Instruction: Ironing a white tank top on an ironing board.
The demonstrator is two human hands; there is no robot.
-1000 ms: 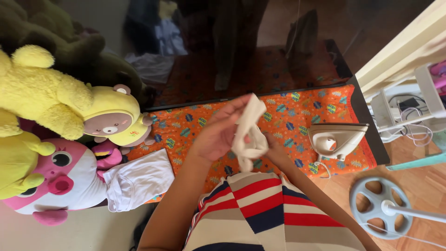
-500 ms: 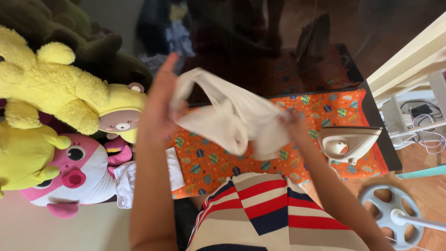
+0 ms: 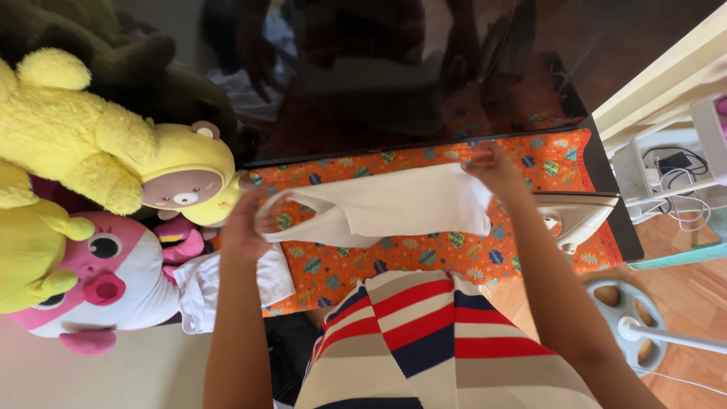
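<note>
- Warm wooden plank floor [image 3: 693, 295] at four o'clock, lit by daylight.
- A round grey fan base [image 3: 632, 329] with a white pole stands on it at four o'clock.
- A pale cream furniture edge [image 3: 659, 79] runs diagonally at two o'clock, white shelving with cables [image 3: 670, 178] just below it.
- A dark glossy surface [image 3: 394, 83] at twelve o'clock reflects the room.
- A heap of plush toys [image 3: 83, 189] fills nine o'clock.
- Pale floor [image 3: 98, 379] at seven o'clock.

Bright daylight w/ a warm tint; the orange mat [image 3: 424, 254] and yellow plush [image 3: 68, 144] look vivid. Top centre is dark, a glossy panel [image 3: 394, 83] w/ dim reflections. My left hand [image 3: 244, 227] is a bit motion-blurred. Wide-angle bend at the edges; bottom-left corner is washed out.
</note>
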